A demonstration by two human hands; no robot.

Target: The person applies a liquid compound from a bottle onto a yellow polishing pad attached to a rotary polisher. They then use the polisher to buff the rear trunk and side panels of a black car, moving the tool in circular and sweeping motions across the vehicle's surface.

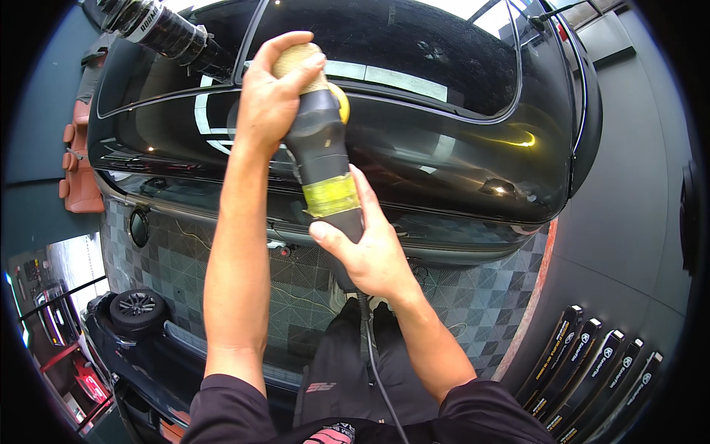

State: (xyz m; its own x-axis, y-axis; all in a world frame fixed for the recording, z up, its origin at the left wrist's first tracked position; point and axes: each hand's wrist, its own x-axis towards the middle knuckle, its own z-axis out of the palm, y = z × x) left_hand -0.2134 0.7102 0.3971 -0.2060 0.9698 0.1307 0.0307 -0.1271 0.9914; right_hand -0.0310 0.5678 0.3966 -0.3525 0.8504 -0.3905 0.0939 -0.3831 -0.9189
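Black and tape-banded, the polisher [319,140] is gripped at both ends: left fingers [290,38] curled over its tan-wrapped head [291,59], right fingers [367,194] clasping the handle [345,222], presumably to steady and steer. The yellow pad [343,103] peeks out right of the left fingers, over the dark car [421,159]; contact I can't tell. The cord [367,333] hangs below the right fingers, probably keeping off the paintwork.

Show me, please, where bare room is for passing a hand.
Looks free: the black car right of the polisher; the checkered floor between car, right forearm and reddish edging. Crowded: at the polisher, held by left hand and right hand; upper left, by the black cylinder.
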